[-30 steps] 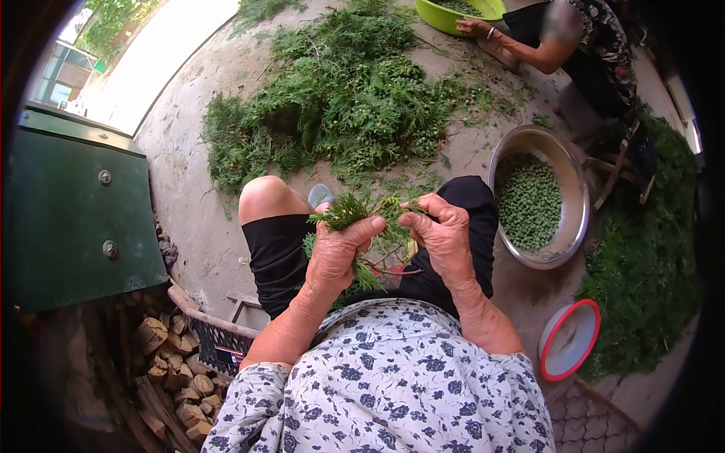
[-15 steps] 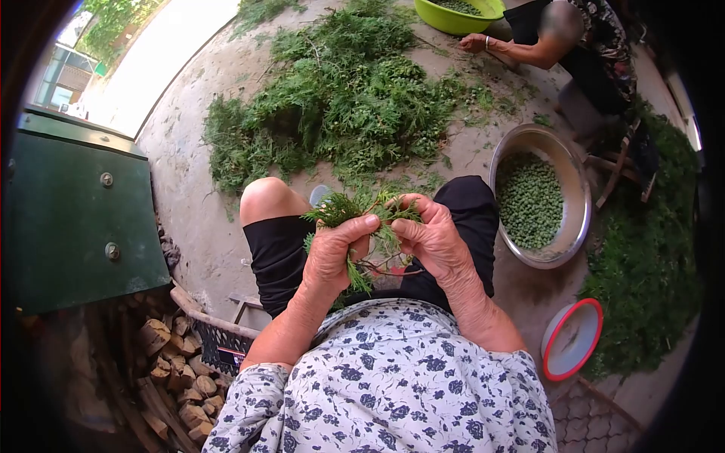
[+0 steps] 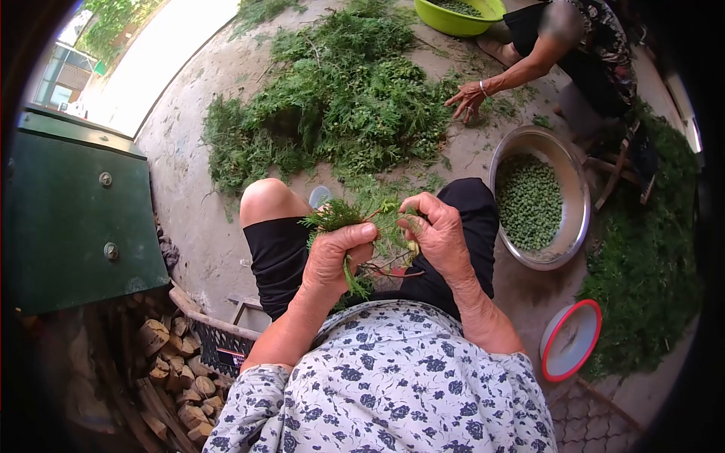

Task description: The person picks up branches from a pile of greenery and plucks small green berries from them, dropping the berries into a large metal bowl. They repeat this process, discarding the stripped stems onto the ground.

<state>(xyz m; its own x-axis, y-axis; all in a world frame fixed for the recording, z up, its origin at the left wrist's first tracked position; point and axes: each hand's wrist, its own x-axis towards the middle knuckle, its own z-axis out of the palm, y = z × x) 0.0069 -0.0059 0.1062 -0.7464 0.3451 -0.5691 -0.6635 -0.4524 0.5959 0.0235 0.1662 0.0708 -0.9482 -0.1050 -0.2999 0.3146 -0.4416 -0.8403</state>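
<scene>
Above my lap, my left hand is closed around an evergreen sprig with flat, scaly green leaves. Its thin brown stem sticks out to the right below my fingers. My right hand is beside the sprig's right end, fingers curled with thumb and forefinger close together. A small yellow-green bit shows at these fingers; whether they pinch something more is hidden. To the right of my knee stands a steel basin partly filled with small round green cones or berries.
Cut evergreen branches lie heaped ahead, with more greenery at right. Across from me a person's hand reaches toward the heap, near a yellow-green basin. A red-rimmed bowl, firewood and a green metal box flank me.
My right hand has drawn slightly apart from my left, its fingers curling away from the sprig. The other person's hand has moved down toward the heap and spread its fingers.
</scene>
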